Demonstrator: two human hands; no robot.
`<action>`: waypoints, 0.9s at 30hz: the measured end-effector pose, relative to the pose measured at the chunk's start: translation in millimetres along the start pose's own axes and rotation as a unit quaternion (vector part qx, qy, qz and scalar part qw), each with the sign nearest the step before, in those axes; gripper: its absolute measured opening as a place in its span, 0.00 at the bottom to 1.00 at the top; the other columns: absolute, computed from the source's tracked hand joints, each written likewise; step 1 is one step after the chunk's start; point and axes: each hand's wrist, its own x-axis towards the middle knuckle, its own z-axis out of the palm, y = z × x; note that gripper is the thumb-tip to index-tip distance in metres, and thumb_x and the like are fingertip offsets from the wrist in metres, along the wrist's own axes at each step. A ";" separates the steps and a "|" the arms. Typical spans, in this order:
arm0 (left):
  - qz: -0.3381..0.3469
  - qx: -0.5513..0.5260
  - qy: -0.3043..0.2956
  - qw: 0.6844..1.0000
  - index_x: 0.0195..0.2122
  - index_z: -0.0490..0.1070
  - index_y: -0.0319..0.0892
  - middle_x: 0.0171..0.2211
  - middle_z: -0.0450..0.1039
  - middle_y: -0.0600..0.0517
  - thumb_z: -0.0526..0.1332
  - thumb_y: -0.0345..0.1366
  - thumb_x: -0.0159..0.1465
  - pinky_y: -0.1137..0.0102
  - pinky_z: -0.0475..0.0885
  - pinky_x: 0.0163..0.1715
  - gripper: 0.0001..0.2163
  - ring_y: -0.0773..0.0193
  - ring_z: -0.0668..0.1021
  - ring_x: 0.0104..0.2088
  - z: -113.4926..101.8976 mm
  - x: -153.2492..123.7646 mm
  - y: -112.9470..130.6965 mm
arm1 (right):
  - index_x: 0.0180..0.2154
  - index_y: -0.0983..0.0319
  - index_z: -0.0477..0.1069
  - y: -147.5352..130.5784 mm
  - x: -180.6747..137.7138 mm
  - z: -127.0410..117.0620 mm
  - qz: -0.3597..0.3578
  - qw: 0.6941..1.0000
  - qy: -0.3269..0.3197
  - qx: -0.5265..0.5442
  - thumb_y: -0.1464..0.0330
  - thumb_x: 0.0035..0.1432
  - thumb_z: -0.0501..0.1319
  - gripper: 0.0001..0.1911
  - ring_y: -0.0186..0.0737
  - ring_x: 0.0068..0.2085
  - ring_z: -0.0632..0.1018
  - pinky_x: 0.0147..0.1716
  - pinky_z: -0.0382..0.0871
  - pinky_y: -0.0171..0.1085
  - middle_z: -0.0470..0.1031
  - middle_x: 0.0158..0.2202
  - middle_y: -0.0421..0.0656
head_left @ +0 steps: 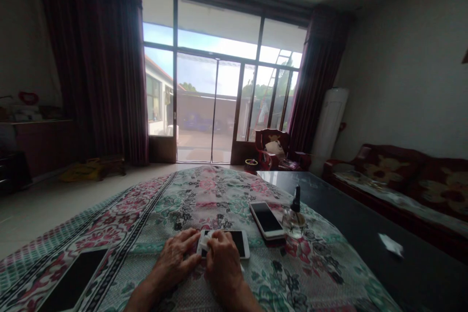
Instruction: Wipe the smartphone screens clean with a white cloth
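A white phone (239,243) is laid flat on the flowered tablecloth (208,195), directly in front of the person, where both hands can be brought to it with the forearms low. Its left end is covered by the left hand (179,253), whose fingers are slightly spread and reach the edge, probably so that sliding on the cloth is prevented; whether the edge is pinched or merely braced cannot be told in this dim light. Over the screen, the fingers of the right hand (224,261) are bunched closely around a white wad (205,241), by which a small, firm contact with the glass seems to be allowed. Just beyond, to the right, a second phone (267,219) is set near a clear bottle (293,224) with a black top, within easy reach but outside the working spot. A larger dark-screened device (73,280) is placed at the lower left, well apart from the hands, presumably so that elbow room is left.
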 end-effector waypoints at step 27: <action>0.002 -0.002 0.003 1.000 0.56 0.68 0.53 0.58 0.67 0.51 0.59 0.42 0.59 0.59 0.62 0.58 0.22 0.54 0.68 0.59 -4.4 -2.0 4.3 | 0.35 0.58 0.76 -4.5 -1.9 -2.0 -0.029 0.999 -0.017 0.018 0.75 0.54 0.56 0.12 0.41 0.44 0.71 0.45 0.63 0.33 0.75 0.41 0.40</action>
